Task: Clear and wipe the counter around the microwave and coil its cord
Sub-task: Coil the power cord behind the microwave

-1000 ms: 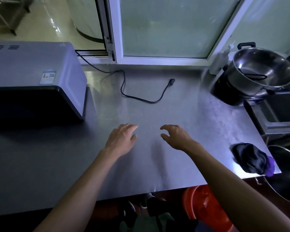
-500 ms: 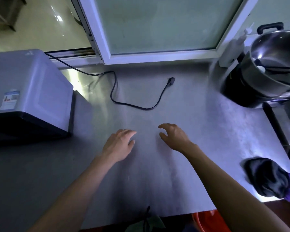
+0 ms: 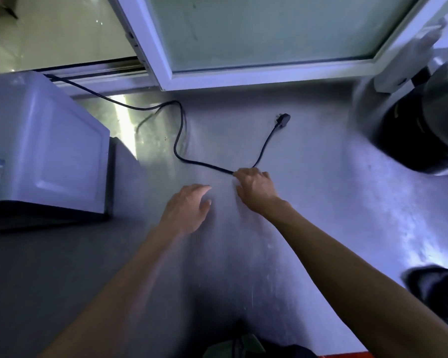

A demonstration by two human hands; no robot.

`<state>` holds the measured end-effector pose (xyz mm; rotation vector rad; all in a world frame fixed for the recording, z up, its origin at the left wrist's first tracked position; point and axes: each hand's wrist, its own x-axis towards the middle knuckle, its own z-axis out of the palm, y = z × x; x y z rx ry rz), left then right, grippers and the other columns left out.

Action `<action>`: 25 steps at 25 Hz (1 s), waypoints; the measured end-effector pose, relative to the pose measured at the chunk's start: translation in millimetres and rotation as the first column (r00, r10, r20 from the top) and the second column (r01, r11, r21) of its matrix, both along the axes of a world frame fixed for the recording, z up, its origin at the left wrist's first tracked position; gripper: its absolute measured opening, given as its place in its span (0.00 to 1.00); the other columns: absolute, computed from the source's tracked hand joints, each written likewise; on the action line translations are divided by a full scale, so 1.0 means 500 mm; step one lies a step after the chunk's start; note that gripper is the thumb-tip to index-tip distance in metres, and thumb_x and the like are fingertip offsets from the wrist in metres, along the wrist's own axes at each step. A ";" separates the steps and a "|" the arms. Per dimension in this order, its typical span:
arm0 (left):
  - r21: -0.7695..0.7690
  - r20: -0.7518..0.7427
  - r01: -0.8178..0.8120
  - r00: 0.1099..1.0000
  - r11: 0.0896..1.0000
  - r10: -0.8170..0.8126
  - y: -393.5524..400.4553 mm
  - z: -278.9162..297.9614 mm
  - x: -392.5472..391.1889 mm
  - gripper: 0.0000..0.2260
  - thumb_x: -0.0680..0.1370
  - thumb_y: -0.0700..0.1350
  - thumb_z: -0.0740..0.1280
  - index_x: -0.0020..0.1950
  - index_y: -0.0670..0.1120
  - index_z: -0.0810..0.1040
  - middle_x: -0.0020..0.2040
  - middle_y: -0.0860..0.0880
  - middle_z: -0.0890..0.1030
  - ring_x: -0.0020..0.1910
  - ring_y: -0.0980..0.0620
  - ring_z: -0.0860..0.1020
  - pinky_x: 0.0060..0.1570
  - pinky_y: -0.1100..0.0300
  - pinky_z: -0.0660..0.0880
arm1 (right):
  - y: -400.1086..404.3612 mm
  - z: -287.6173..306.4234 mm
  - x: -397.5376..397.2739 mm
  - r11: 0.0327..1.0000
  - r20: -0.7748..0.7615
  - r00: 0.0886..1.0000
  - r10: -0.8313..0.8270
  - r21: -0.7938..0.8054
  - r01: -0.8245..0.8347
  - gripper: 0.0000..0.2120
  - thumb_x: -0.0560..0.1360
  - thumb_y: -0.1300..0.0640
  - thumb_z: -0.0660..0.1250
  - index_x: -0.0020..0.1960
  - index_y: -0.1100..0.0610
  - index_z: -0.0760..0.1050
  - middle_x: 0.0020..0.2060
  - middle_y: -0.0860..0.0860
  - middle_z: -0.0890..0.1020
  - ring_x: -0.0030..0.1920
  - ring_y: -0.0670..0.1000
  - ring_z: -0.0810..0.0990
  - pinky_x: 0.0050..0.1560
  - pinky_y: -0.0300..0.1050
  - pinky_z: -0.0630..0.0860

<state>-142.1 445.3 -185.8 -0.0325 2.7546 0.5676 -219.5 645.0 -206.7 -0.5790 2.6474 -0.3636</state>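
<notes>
Fingers of the right hand (image 3: 254, 186) curl over the black cord (image 3: 179, 140) lying on the steel counter (image 3: 308, 215) beside the microwave (image 3: 44, 151), left hand (image 3: 189, 206) hovers relaxed, while the pot's (image 3: 424, 125) contents stay hidden.

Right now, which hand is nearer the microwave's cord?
Right. The right hand is on the cord, fingers at its lowest bend. The left hand hovers open over the counter, just short of the cord.

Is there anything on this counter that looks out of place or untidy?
Yes. The microwave's cord sprawls uncoiled across the counter, its plug lying loose. The right hand is at its bend.
</notes>
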 end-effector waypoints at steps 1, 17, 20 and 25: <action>0.007 -0.007 -0.011 1.000 1.000 0.011 -0.009 -0.003 -0.010 0.19 0.81 0.50 0.61 0.73 0.49 0.71 0.70 0.50 0.74 0.69 0.48 0.70 0.67 0.52 0.68 | -0.020 -0.005 -0.008 1.000 -0.009 1.000 0.000 0.015 0.000 0.16 0.79 0.61 0.59 0.66 0.57 0.73 0.63 0.53 0.77 0.64 0.59 0.72 0.60 0.52 0.67; 0.049 -0.061 -0.079 0.995 0.996 0.082 -0.143 -0.077 -0.155 0.20 0.81 0.46 0.63 0.72 0.44 0.71 0.72 0.47 0.71 0.73 0.48 0.64 0.69 0.46 0.65 | -0.152 -0.075 -0.070 0.993 -0.132 0.988 -0.082 0.076 0.092 0.09 0.77 0.65 0.60 0.52 0.56 0.77 0.47 0.54 0.78 0.49 0.58 0.75 0.50 0.51 0.65; 0.039 -0.077 -0.062 0.995 0.997 0.064 -0.147 -0.072 -0.145 0.19 0.81 0.45 0.63 0.72 0.44 0.72 0.71 0.47 0.72 0.73 0.47 0.65 0.68 0.46 0.66 | -0.145 -0.067 -0.059 0.995 -0.141 0.987 -0.078 0.055 0.087 0.11 0.78 0.65 0.60 0.54 0.55 0.78 0.48 0.53 0.78 0.50 0.57 0.74 0.51 0.51 0.66; -0.070 -0.130 0.014 0.991 0.997 -0.023 -0.144 -0.031 -0.116 0.16 0.80 0.45 0.64 0.67 0.45 0.75 0.68 0.48 0.74 0.70 0.46 0.67 0.63 0.45 0.70 | -0.119 -0.017 -0.025 0.992 -0.223 0.967 -0.123 -0.051 0.115 0.10 0.78 0.66 0.63 0.54 0.56 0.79 0.48 0.54 0.78 0.49 0.58 0.74 0.49 0.51 0.70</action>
